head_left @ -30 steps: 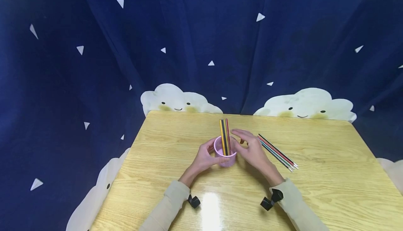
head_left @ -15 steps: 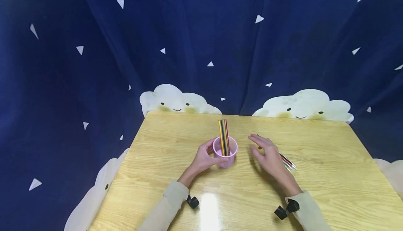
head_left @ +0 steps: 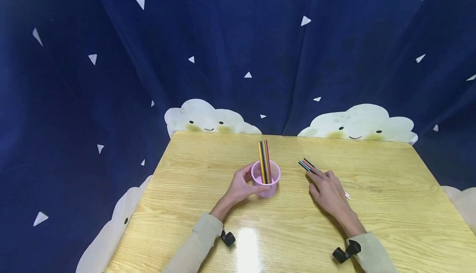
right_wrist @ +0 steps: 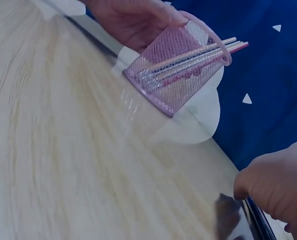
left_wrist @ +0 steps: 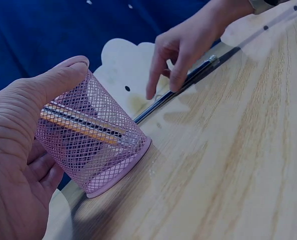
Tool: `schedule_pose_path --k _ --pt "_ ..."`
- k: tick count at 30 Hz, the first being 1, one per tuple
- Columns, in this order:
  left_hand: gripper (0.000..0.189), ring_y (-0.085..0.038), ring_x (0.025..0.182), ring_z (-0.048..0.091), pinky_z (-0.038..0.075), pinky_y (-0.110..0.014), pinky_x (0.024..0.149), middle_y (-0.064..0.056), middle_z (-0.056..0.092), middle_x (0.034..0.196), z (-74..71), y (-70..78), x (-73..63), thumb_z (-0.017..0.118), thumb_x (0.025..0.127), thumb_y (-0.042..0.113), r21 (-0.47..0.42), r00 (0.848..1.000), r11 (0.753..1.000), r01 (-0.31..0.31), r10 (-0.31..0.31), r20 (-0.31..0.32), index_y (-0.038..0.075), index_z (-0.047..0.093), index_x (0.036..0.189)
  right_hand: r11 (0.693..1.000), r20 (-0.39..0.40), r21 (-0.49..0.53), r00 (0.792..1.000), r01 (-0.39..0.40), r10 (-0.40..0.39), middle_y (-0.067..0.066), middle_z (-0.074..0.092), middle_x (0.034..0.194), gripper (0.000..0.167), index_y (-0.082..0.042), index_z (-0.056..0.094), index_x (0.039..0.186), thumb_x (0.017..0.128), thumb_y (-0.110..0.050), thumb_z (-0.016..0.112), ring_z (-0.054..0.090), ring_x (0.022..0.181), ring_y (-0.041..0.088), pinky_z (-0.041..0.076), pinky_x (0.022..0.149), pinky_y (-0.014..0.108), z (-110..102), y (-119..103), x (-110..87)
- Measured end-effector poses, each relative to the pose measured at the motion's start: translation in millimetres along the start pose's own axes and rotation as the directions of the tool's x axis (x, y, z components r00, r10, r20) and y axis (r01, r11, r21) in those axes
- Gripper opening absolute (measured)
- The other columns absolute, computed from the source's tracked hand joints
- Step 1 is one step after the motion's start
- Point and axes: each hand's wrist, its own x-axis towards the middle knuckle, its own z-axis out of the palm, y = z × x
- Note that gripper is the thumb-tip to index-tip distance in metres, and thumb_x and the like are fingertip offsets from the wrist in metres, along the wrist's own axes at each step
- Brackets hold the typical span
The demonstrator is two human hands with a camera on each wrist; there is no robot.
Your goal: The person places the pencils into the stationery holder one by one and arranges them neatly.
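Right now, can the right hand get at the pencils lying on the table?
Most likely yes: the right hand is over the loose pencils, and nothing seems to block it. The pink mesh cup is off to one side, in the left hand.

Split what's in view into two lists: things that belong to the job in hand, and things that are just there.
Part of the job, judging by the hands:
pink mesh cup, gripped by the left hand
upright pencils inside it
loose pencils, under the right hand

Just there:
wooden table
dark blue patterned cloth
black wrist devices
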Motion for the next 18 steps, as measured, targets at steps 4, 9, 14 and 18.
schedule_pose_path --k 4,9,14,18 --pt "0.084 -0.036 0.132 0.059 0.044 -0.049 0.118 -0.015 0.064 0.141 0.2 -0.1 -0.2 0.092 0.075 0.004 0.011 1.000 1.000 0.004 -0.004 -0.001 0.004 0.054 0.150 0.999 0.056 -0.048 0.998 -0.008 0.011 0.018 0.064 0.142 0.039 -0.003 0.071 0.131 0.093 -0.010 0.068 0.057 0.093 0.036 0.043 0.067 0.043 1.0 0.4 -3.3" --pt "0.084 -0.035 0.132 0.059 0.044 -0.048 0.118 -0.014 0.065 0.141 0.5 1.5 -1.4 0.092 0.075 0.005 0.010 1.000 1.000 0.007 -0.007 -0.002 0.004 0.054 0.149 0.994 0.095 -0.108 0.995 0.019 -0.009 0.018 0.064 0.143 0.036 -0.003 0.072 0.130 0.096 -0.013 0.066 0.060 0.104 0.038 0.045 0.070 0.047 1.6 -0.4 -5.2" --pt "0.083 -0.035 0.132 0.060 0.044 -0.049 0.118 -0.014 0.065 0.140 1.2 1.4 -0.6 0.092 0.075 0.006 0.007 1.000 1.000 0.001 -0.001 -0.009 0.004 0.054 0.149 0.990 0.091 -0.131 0.995 0.057 -0.045 0.015 0.065 0.142 0.036 -0.003 0.073 0.129 0.095 -0.014 0.067 0.061 0.107 0.037 0.045 0.071 0.047 2.0 -0.9 -3.6" --pt "0.083 -0.037 0.131 0.060 0.043 -0.052 0.118 -0.017 0.065 0.140 1.1 0.3 0.6 0.093 0.075 0.007 0.002 1.000 1.000 -0.005 0.005 -0.010 0.003 0.055 0.148 0.990 0.096 -0.110 0.992 0.093 -0.083 0.016 0.068 0.138 0.036 -0.003 0.073 0.128 0.094 -0.013 0.068 0.061 0.107 0.037 0.046 0.072 0.048 2.5 -2.5 -2.3"
